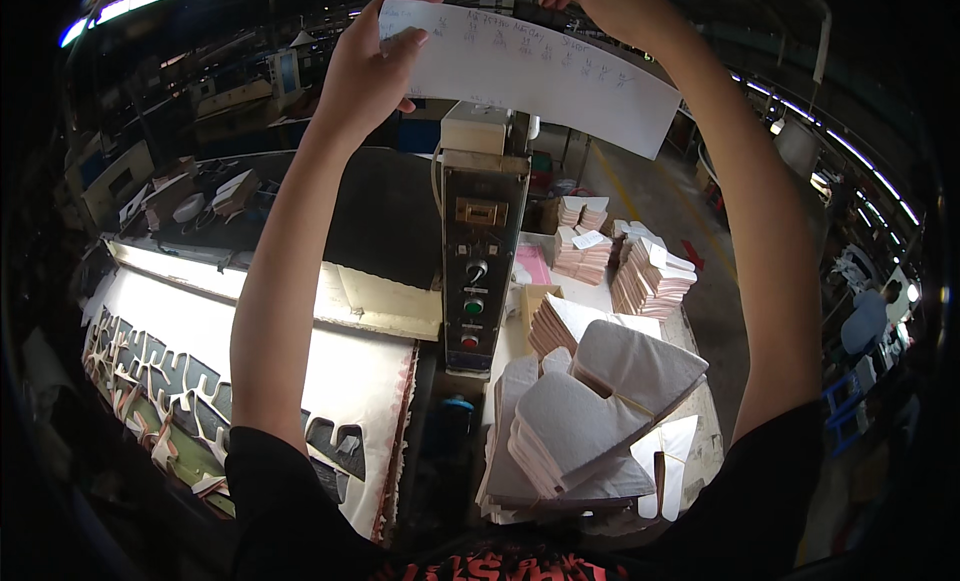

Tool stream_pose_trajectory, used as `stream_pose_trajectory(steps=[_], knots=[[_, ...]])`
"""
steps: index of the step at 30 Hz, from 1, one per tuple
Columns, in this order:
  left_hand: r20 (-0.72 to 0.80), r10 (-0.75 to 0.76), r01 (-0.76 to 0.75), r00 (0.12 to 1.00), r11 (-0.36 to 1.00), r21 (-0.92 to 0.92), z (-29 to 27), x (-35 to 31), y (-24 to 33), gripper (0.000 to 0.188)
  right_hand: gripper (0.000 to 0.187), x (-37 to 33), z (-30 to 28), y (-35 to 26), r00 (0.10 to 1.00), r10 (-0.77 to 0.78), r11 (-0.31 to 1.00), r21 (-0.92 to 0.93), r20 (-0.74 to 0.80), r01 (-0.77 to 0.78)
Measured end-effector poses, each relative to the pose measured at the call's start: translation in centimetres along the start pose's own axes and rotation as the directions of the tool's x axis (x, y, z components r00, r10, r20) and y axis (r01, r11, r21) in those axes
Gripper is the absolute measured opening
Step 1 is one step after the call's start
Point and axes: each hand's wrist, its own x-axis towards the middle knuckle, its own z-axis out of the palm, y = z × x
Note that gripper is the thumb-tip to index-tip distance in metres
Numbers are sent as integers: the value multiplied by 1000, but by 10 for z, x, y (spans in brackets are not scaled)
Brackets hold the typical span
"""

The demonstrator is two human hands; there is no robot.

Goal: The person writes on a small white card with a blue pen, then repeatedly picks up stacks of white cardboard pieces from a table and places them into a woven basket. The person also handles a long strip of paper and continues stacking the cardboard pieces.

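Both my arms are raised in front of me. A long white sheet of paper [570, 96] with handwritten rows hangs at the top of the view, bowing down toward its right end. My left hand [368, 76] pinches the paper's left end, thumb in front and fingers behind. Above the paper's upper edge is my right hand [608, 6], its fingers drawn together; whatever they hold, if anything, I cannot make out. Behind the paper stands an upright control box [484, 271] with a green and a red button.
Stacked cut fabric pieces [640, 366] lie on a table at the right, with further bundles [650, 281] behind. At the left, a lit machine bed carries a pale sheet [340, 381] and cut-out scraps [165, 381]. A person in light blue [863, 321] is at the far right.
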Motion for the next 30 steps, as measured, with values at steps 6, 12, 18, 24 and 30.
stream_pose_trajectory(steps=[6, 12, 18, 24, 30], knots=[[28, 67, -69, 997, 994, 87, 0, 5, -7, 34, 15, 3, -1, -1, 999, 53, 999, -5, 9, -53], [-6, 114, -114, 993, 990, 81, 2, 6, -8, 32, 17, 5, -3, -4, 999, 36, 999, -36, 22, -35], [-38, 130, -124, 991, 982, 143, 5, 9, -3, 31, 18, 6, -7, -12, 996, 83, 987, -141, 30, -78], [-58, 111, -100, 992, 981, 166, 6, 9, 5, 29, 18, 1, -6, -21, 998, 50, 977, -208, 25, -44], [-158, 187, -153, 970, 966, 207, 13, 7, -1, 29, 16, -7, -3, -49, 989, 139, 936, -319, -51, -148]])
